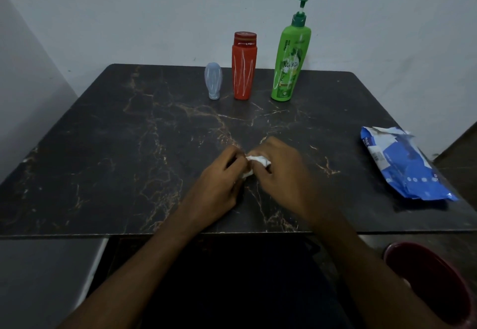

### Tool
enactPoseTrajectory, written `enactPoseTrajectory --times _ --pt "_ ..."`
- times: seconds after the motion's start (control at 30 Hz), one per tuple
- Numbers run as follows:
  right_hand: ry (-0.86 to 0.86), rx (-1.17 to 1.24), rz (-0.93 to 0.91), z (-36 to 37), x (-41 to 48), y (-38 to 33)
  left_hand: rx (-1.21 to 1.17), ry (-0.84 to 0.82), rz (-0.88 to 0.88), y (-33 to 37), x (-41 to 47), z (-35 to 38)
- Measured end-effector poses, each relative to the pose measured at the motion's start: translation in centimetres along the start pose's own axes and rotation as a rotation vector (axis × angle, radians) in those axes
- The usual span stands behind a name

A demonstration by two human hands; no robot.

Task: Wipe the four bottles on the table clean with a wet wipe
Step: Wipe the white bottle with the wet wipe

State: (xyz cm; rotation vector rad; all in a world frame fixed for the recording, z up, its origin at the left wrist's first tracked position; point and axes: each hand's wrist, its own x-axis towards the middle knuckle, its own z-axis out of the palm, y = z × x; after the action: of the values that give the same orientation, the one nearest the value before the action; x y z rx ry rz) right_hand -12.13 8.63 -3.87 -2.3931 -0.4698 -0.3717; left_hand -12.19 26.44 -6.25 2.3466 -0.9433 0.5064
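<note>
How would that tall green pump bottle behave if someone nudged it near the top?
The green pump bottle is tall on a narrow base, so it would probably tip rather than slide. Its smooth plastic may feel slippery against a wet wipe. How full or heavy it is cannot be told.

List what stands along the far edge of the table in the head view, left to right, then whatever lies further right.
Small translucent bottle → red bottle → green pump bottle → blue wet wipe pack, nearer on the table's right side.

I see 3 bottles upright at the far edge: clear [213, 80], red [244, 66], green pump [290, 57]; crumpled white wipe [258, 162] between my fingers.
</note>
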Motion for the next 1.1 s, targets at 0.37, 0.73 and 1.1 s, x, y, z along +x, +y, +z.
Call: enactPoseTrajectory --times 0.37,0.73,1.1 --pt "0.074 -0.02 0.291 -1.8 1.2 4.0 0.103 -0.025 0.036 0.0 0.0 0.2" --pt "-0.034 -0.021 0.314 -2.5 1.5 2.3 0.204 -0.065 0.156 0.1 -0.4 0.3" --pt "0.15 0.045 0.243 -1.1 0.0 3.9 0.024 0.005 0.003 -0.1 -0.3 0.2"
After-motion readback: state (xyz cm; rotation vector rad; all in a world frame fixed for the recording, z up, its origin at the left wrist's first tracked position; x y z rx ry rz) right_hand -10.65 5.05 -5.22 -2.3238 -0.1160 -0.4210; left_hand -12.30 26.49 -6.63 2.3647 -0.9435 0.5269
